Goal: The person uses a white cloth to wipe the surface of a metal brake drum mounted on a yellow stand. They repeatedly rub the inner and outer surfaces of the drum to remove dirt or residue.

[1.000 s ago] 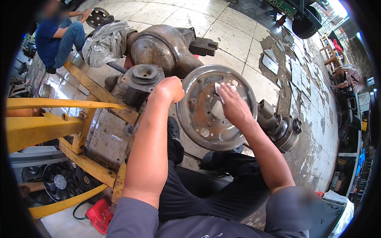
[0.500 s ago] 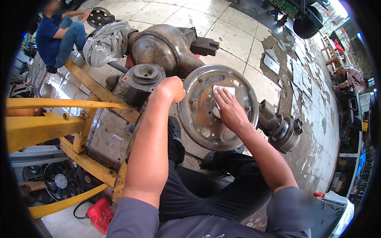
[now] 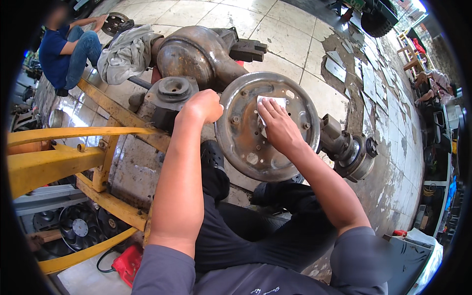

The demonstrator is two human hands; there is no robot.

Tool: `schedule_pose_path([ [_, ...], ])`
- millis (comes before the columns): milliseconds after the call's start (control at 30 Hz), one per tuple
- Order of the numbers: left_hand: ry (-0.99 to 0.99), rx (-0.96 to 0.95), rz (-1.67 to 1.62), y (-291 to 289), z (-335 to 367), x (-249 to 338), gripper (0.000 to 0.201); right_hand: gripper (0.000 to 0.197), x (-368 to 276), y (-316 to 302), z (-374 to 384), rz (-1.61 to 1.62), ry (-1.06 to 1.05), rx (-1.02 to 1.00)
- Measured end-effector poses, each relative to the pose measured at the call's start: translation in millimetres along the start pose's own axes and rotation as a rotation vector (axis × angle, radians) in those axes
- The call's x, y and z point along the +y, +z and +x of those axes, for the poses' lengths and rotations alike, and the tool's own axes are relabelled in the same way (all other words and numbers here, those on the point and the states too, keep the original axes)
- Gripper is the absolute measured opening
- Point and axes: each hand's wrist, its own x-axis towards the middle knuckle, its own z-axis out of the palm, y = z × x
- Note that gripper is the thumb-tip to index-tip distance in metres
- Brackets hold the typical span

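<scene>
A round, rust-stained brake backing plate (image 3: 246, 155) with bolts and holes stands tilted in front of me. My left hand (image 3: 203, 106) is closed at its left rim, fingers curled round the edge. Against the plate's face, right of its middle, my right hand (image 3: 281, 129) presses a folded white sheet (image 3: 276, 101) with its fingers held flat and close together. Whether the sheet is paper or cloth I cannot tell. Behind the plate lies a bulky axle housing (image 3: 189, 54), brown and worn.
A yellow metal frame (image 3: 59, 160) fills the left side, beside a dark metal mount (image 3: 169, 98). A greyish cloth (image 3: 125, 56) drapes the axle's left end. A hub-like part (image 3: 356, 155) sticks out at right. Another person (image 3: 69, 51) sits far left; broken tiles (image 3: 336, 66) litter the floor.
My right hand and the white sheet have shifted slightly up and left across the plate. The plate appears a little higher in view. My left hand stays at the rim.
</scene>
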Motion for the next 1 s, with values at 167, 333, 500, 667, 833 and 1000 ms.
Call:
schedule_pose_path([
  [167, -0.006, -0.009, 0.025, 2.1, 4.5, -1.7, 0.031, 0.052, 3.3, -1.0, 0.7, 0.018, -0.024, 0.008],
  [333, -0.002, 0.007, -0.018, -0.5, -2.5, -0.5, 0.03, 0.053, 1.9, -0.7, -7.3, 0.0, -0.029, -0.033],
  [500, -0.033, -0.028, 0.013, 0.7, 5.3, 0.0, 0.033, 0.053, 6.4, 1.4, 2.6, 0.022, -0.005, -0.004],
  [667, -0.013, -0.034, -0.027, -4.8, -1.0, 0.8, 0.034, 0.054, 7.5, 1.7, -8.8, -0.029, -0.049, -0.032],
  [833, -0.018, -0.022, -0.005, -2.2, -0.1, 1.7, 0.034, 0.053, 3.5, -0.7, 1.7, -0.012, -0.008, 0.007],
  [1000, -0.042, -0.027, -0.004, -4.0, 0.6, 3.2, 0.034, 0.053, 8.8, 2.9, -6.1, -0.02, -0.05, 0.016],
])
